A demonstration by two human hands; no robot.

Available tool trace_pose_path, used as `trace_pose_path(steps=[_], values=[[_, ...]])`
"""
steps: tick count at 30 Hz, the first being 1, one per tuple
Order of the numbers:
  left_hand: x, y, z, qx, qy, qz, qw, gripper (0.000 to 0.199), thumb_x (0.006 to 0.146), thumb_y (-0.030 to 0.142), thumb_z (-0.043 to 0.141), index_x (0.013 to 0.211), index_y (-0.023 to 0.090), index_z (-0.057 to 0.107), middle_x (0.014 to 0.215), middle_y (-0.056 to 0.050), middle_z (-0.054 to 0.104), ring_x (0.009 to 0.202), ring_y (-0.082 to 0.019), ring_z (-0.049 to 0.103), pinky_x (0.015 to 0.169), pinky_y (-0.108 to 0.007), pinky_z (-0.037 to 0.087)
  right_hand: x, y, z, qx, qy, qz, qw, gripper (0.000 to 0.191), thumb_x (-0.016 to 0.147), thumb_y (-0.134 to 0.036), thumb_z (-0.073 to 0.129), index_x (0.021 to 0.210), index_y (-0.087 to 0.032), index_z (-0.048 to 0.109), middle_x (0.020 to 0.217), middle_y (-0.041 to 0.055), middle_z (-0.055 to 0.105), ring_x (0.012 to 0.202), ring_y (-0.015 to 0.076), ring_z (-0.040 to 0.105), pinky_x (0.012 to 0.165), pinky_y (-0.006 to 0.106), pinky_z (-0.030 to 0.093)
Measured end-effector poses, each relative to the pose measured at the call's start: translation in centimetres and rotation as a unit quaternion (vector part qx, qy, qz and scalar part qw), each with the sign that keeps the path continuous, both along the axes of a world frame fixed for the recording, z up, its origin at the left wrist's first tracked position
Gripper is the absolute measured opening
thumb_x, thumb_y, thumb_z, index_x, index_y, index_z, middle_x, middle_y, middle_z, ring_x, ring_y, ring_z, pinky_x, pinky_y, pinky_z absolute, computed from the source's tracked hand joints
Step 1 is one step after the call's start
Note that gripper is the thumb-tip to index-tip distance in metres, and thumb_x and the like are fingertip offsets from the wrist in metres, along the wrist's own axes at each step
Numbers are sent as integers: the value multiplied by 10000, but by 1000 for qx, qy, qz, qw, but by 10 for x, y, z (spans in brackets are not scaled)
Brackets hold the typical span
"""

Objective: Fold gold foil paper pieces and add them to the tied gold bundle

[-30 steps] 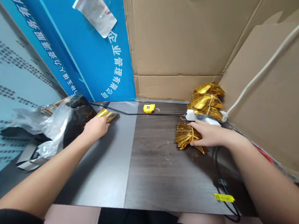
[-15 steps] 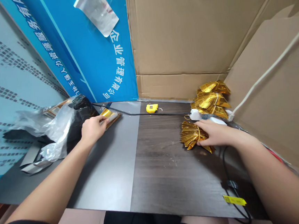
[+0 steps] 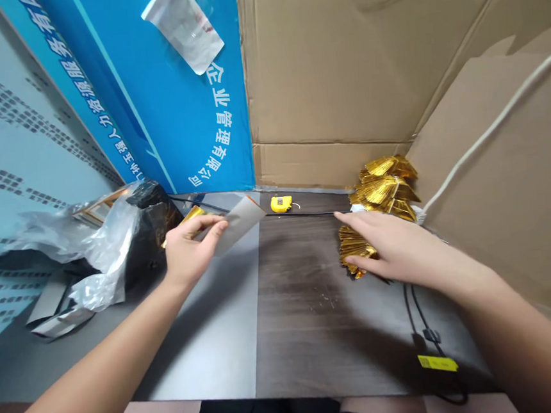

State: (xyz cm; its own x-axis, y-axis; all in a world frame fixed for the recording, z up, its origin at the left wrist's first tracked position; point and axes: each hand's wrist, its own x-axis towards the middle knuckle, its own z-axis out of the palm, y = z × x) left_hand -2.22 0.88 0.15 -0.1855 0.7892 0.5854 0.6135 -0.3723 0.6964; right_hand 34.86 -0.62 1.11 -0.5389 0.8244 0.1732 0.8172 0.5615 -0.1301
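Observation:
Between thumb and fingers, my left hand (image 3: 194,242) pinches a thin pale sheet of paper (image 3: 239,224) with an orange-gold edge, raised above the grey part of the table. Partly hidden behind that hand lies gold foil paper (image 3: 194,212). My right hand (image 3: 379,239) hovers with fingers apart over a pleated gold foil bundle (image 3: 355,244), partly covering it. Beyond it, several more pleated gold foil bundles (image 3: 384,187) are stacked against the cardboard, one with a visible band.
A yellow tape measure (image 3: 281,204) sits at the back, by a black cable (image 3: 305,214). Crumpled black and clear plastic (image 3: 127,226) lies at the left. A white cord (image 3: 491,136) crosses at right. A cable with a yellow tag (image 3: 438,363) lies near the front edge.
My left hand has lifted the pale sheet from the pile and brought it rightward. My right hand has let go of the gold foil bundle and risen above it.

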Motion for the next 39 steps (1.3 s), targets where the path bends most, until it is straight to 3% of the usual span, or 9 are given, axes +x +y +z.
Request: trace_pose_path(steps=[5,8,10,12,14,20,24,29,39], values=[[18,-20,-12,-39,-56,-144,987,215,790,412,754,762,199,767,749,-27,773,694,-174,695,673,-278,563,-80,-29,14,-11,170,34,985,806,911,-549,648,1569,-181,362,1585,186,458,1453,365,464,1156,578,445],[20,-25,-21,-101,-148,-198,964,344,743,521,804,762,184,739,742,-40,752,669,-164,661,624,-267,543,-106,-30,10,-30,266,37,963,587,861,-504,727,1344,-204,582,1473,150,576,1364,344,539,1128,527,448],[18,-22,-28,-161,-192,-224,942,429,713,589,819,769,175,718,748,-42,738,664,-152,635,624,-260,529,-114,-27,5,-79,295,33,952,320,879,-491,691,992,-192,690,1142,95,722,1065,280,665,939,420,520],[15,-16,-35,-210,-213,-254,920,489,685,625,831,790,167,694,762,-44,726,671,-147,628,632,-255,523,-117,-21,-2,-163,302,-7,939,380,897,-530,631,746,-182,640,720,14,636,704,183,590,650,310,445],[13,-11,-42,-237,-215,-275,906,535,662,625,848,872,163,678,754,-38,709,665,-149,632,618,-250,519,-118,-13,-10,-193,352,-51,914,433,822,-575,688,681,-171,626,637,-14,556,630,143,496,574,273,346],[10,-9,-57,-249,-169,-360,883,465,849,491,700,1191,212,556,799,16,646,622,-109,580,567,-204,468,-123,9,-44,-178,458,-139,860,478,734,-628,725,800,-160,657,731,17,649,645,150,528,571,260,391],[1,-5,-54,-251,-86,-425,866,251,862,292,587,1032,172,729,1003,-61,739,872,-177,663,761,-277,535,-123,18,-62,-177,477,-144,849,508,638,-638,790,777,-166,662,752,29,670,637,155,551,557,265,414],[-9,4,-53,-162,107,-463,865,389,896,177,533,1241,196,712,1186,-74,761,1034,-201,716,914,-325,560,-116,20,-75,-166,489,-165,841,474,642,-591,829,795,-173,665,609,-21,586,496,112,451,458,245,312],[-1,-5,-56,-137,40,-423,895,209,900,220,647,1027,229,811,1050,-65,798,956,-195,748,863,-295,568,-129,8,-79,-234,571,-111,779,740,711,-583,839,1274,-216,530,771,-5,700,606,153,636,526,249,499]])
